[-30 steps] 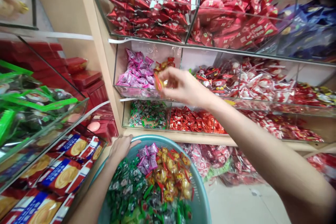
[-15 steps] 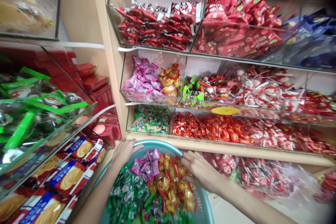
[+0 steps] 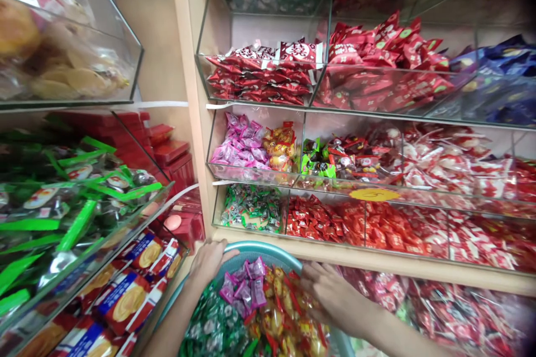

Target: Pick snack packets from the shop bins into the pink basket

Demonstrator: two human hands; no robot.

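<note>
My left hand [image 3: 208, 260] grips the far left rim of a teal basket [image 3: 257, 249] held low in front of me. The basket is heaped with wrapped sweets: green ones [image 3: 211, 326] on the left, purple ones [image 3: 245, 287] in the middle, yellow-and-red ones [image 3: 280, 312] on the right. My right hand [image 3: 333, 295] lies on the yellow-and-red sweets at the basket's right side, fingers curled over them. Whether it holds any I cannot make out.
Glass bins on a wooden shelf unit [image 3: 196, 139] face me: pink sweets [image 3: 240, 145], yellow ones [image 3: 281, 148], green ones [image 3: 251, 209], red packets [image 3: 318, 217]. A yellow price tag [image 3: 374, 194] sticks on one bin. Left shelves hold biscuit packs [image 3: 125, 295] and green-wrapped goods [image 3: 75, 189].
My right hand came down from the yellow-sweet bin into the basket and now rests on the sweets. The view has tilted upward, so the shelves sit lower in frame.
</note>
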